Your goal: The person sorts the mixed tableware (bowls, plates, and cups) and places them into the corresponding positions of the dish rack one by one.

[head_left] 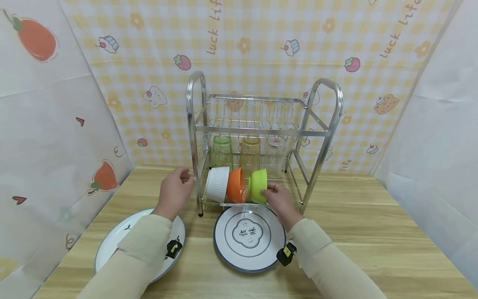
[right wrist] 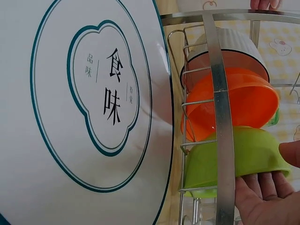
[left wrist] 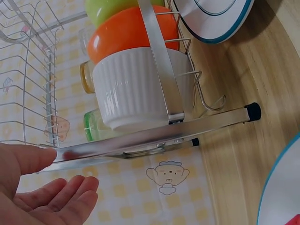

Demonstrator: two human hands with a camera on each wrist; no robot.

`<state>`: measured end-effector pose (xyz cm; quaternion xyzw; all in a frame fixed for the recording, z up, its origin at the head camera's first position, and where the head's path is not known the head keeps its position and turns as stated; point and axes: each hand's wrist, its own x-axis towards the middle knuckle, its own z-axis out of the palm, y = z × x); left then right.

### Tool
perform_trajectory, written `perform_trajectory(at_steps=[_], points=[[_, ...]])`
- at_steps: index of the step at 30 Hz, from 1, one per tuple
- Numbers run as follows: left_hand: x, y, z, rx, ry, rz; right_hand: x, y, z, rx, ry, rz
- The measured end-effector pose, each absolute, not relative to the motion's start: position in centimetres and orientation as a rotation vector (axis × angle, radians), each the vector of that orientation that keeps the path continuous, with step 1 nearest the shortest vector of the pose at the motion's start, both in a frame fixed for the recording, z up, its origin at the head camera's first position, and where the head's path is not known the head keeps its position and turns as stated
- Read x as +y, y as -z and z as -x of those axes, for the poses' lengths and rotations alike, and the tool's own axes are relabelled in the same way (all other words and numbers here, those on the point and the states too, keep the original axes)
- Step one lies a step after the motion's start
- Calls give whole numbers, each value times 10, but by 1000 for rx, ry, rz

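A metal two-tier dish rack (head_left: 261, 132) stands on the table. Along the front of its lower tier, a white ribbed bowl (head_left: 217, 184), an orange bowl (head_left: 236, 185) and a green bowl (head_left: 258, 186) sit on their sides in a row. My right hand (head_left: 279, 201) holds the green bowl at its right side; in the right wrist view, fingers (right wrist: 267, 185) lie against its underside and the thumb is at its edge. Beside the rack's left post is my left hand (head_left: 175, 189), fingers loosely bent and holding nothing. Its thumb is close to the post; contact is unclear.
Behind the bowls stand a green glass (head_left: 222, 150), a yellow glass (head_left: 250, 155) and a clear glass (head_left: 275, 153). A white plate with a dark rim (head_left: 231, 258) lies before the rack. Another plate (head_left: 112, 237) is partly under my left forearm. A patterned cloth (head_left: 261, 33) hangs behind.
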<state>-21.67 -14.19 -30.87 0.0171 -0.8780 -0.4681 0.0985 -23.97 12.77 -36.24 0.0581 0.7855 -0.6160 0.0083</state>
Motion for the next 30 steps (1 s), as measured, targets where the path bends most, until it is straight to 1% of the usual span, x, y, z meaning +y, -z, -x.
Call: perform_trajectory(at_steps=[11, 20, 30], points=[[-166, 308, 200, -2667, 1239, -106, 131, 357, 228, 2505, 2001, -133], [-194, 315, 189, -2705, 1191, -207, 140, 354, 214, 2593, 1917, -124], [-225, 326, 180, -2834, 1065, -307, 149, 350, 196, 2730, 1769, 50]])
